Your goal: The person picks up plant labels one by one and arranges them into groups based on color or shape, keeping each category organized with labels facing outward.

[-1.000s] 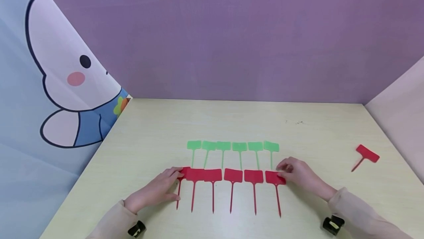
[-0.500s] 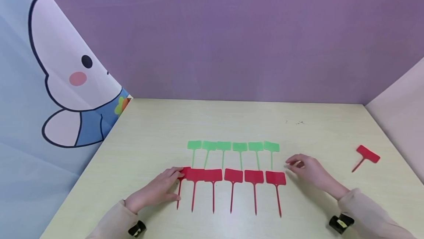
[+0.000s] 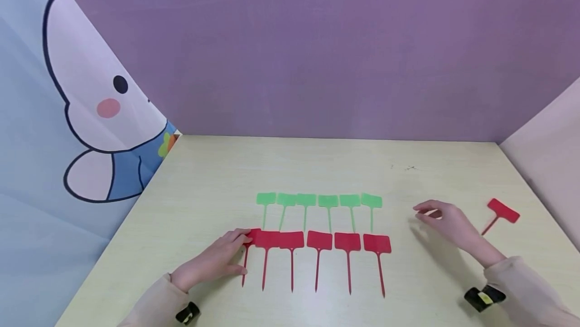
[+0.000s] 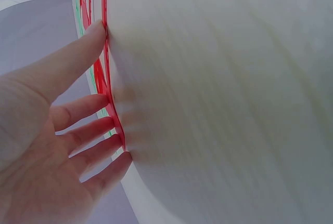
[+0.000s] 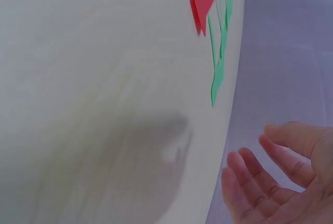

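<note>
Several red T-shaped plant labels (image 3: 319, 240) lie in a row on the table, stems toward the person. My left hand (image 3: 217, 256) rests on the leftmost red plant label (image 3: 255, 235). In the left wrist view, its straight fingertips touch that label's head (image 4: 116, 122), while the thumb lies at the stem. My right hand (image 3: 453, 226) is raised above the table, right of the row, with relaxed fingers and nothing held. Behind it, toward the right edge, a lone red plant label (image 3: 503, 210) lies tilted, its stem tip near the right wrist in the head view.
Beyond the red row lies a row of several smaller green plant labels (image 3: 328, 200), some heads touching. The pale table (image 3: 317, 166) ends at a purple backdrop (image 3: 317, 65). A cartoon-printed cloth (image 3: 104, 166) borders the left side.
My right hand has let go of the rightmost red plant label and moved right and up, away from the row. The left hand stays in place.
</note>
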`<state>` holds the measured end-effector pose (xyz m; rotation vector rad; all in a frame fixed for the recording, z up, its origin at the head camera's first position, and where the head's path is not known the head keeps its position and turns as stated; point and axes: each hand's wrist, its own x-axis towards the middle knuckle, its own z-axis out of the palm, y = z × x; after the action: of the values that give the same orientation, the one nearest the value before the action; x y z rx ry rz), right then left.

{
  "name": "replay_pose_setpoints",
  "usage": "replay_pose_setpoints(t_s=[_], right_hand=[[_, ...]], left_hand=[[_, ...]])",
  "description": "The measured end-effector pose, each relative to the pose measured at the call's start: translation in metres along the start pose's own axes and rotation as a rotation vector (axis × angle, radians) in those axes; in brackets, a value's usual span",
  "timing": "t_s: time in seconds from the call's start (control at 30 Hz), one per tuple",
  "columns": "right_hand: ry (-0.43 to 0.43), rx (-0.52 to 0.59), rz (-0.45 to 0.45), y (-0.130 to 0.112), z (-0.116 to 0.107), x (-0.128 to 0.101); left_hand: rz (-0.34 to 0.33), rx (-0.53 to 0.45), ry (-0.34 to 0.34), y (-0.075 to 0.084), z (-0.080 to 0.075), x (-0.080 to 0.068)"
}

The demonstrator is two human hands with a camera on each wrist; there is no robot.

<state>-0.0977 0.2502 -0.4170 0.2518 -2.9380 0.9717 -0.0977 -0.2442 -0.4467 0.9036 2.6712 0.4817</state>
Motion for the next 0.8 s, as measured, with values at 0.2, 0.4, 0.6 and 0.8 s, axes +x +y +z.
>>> replay_pose_setpoints(t_s=[0.2,0.4,0.6,0.8], right_hand=[[0.039,-0.002,-0.006,0.009,-0.013,-0.001],[0.063,-0.011,0.011,0.021,-0.026,-0.003],[0.050,0.001,0.063,0.028,-0.037,-0.006],[0.034,0.019,0.131,0.035,-0.047,-0.010]], left_hand=[[-0.002,-0.004,-0.002,0.001,-0.001,0.000],[-0.007,-0.006,-0.001,0.002,-0.001,0.000],[-0.001,-0.008,0.000,0.001,-0.002,0.000],[0.000,0.004,0.006,-0.001,0.001,0.000]])
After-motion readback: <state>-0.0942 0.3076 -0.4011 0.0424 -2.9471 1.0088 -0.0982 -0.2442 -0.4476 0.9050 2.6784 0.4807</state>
